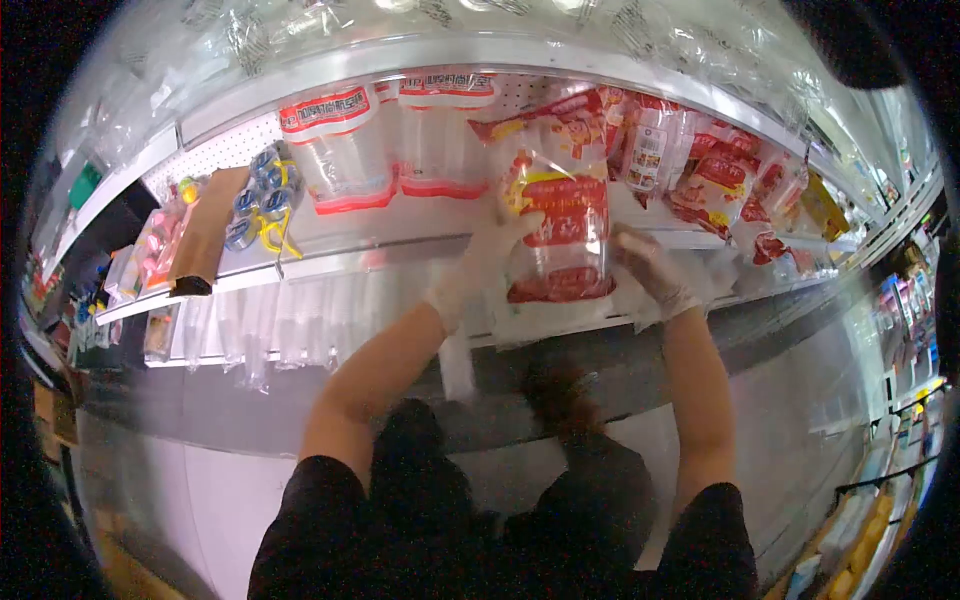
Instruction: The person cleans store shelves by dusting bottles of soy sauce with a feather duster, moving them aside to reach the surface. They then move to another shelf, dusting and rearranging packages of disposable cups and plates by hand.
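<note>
A large clear plastic pack with red and yellow print is held upright in front of the shelf, between my two hands. My left hand, in a thin pale glove, grips its left side with the fingers over the front. On the opposite edge, the gloved fingers of my right hand curl against the pack. Similar red-printed packs lie on the shelf just right of it. Behind my left hand stand clear packs of plastic cups with red-and-white labels.
A white shelf edge runs across the view, with clear bagged goods on the level below. Further left are a brown cardboard piece and blue-topped rolls. Plastic-wrapped stock fills the shelf above; another shelf stands right.
</note>
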Available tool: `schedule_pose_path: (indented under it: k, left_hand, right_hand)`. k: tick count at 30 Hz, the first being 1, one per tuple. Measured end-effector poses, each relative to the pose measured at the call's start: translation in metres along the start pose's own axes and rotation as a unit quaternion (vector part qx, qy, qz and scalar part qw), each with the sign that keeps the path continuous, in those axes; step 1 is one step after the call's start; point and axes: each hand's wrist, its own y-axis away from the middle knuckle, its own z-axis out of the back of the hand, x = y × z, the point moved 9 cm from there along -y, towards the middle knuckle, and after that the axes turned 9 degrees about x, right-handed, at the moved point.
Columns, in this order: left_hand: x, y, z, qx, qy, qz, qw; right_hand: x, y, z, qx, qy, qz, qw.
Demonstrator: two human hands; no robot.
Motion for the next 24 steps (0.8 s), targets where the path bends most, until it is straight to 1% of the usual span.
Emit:
schedule_pose_path:
  k: [1, 3, 5, 7, 8, 9, 10, 12, 14, 15, 16, 18, 21, 22, 24]
  left_hand:
    - [-0.012, 0.017, -0.009, 0.000, 0.050, 0.014, 0.999]
    - [-0.022, 0.036, -0.015, -0.002, 0.138, -0.008, 0.990]
    - [-0.014, 0.050, -0.005, 0.006, 0.064, 0.078, 0.995]
    - [-0.006, 0.062, 0.003, 0.012, 0.052, 0.097, 0.994]
    - [0.002, 0.067, 0.006, 0.018, 0.077, 0.072, 0.994]
    - [0.004, 0.073, 0.008, 0.024, 0.102, 0.045, 0.993]
    - [0.004, 0.084, 0.011, 0.003, 0.110, 0.063, 0.992]
    - [0.001, 0.113, 0.012, -0.034, 0.125, 0.099, 0.987]
    - [-0.005, 0.142, 0.005, -0.074, 0.226, 0.114, 0.965]
    - [0.006, 0.159, 0.004, -0.074, 0.235, 0.143, 0.959]
    - [0.014, 0.172, 0.005, -0.075, 0.243, 0.173, 0.952]
    - [0.015, 0.181, 0.008, -0.073, 0.212, 0.214, 0.951]
    - [0.024, 0.182, 0.017, -0.069, 0.184, 0.254, 0.947]
    - [0.027, 0.180, 0.019, -0.067, 0.178, 0.264, 0.945]
    - [0.020, 0.178, 0.015, -0.070, 0.200, 0.246, 0.946]
  right_hand:
    - [0.017, -0.007, 0.002, -0.003, 0.014, 0.042, 0.999]
    - [0.035, -0.030, 0.021, -0.049, 0.055, 0.076, 0.994]
    - [0.038, -0.061, 0.054, -0.136, 0.105, 0.058, 0.983]
    - [0.023, -0.112, 0.073, -0.126, 0.209, 0.098, 0.965]
    - [0.020, -0.128, 0.074, -0.121, 0.262, 0.119, 0.950]
    - [0.021, -0.132, 0.070, -0.148, 0.249, 0.111, 0.951]
    - [0.021, -0.138, 0.064, -0.177, 0.236, 0.104, 0.950]
    - [0.027, -0.145, 0.073, -0.262, 0.274, 0.106, 0.919]
    - [0.005, -0.163, 0.109, -0.366, 0.371, 0.111, 0.846]
    - [0.000, -0.165, 0.113, -0.383, 0.392, 0.057, 0.834]
    - [-0.003, -0.167, 0.118, -0.408, 0.404, 0.072, 0.816]
    - [-0.008, -0.169, 0.124, -0.453, 0.430, 0.102, 0.774]
    - [-0.002, -0.161, 0.113, -0.429, 0.429, -0.046, 0.794]
    - [-0.008, -0.170, 0.119, -0.401, 0.442, -0.047, 0.801]
    - [-0.023, -0.191, 0.140, -0.341, 0.469, -0.050, 0.813]
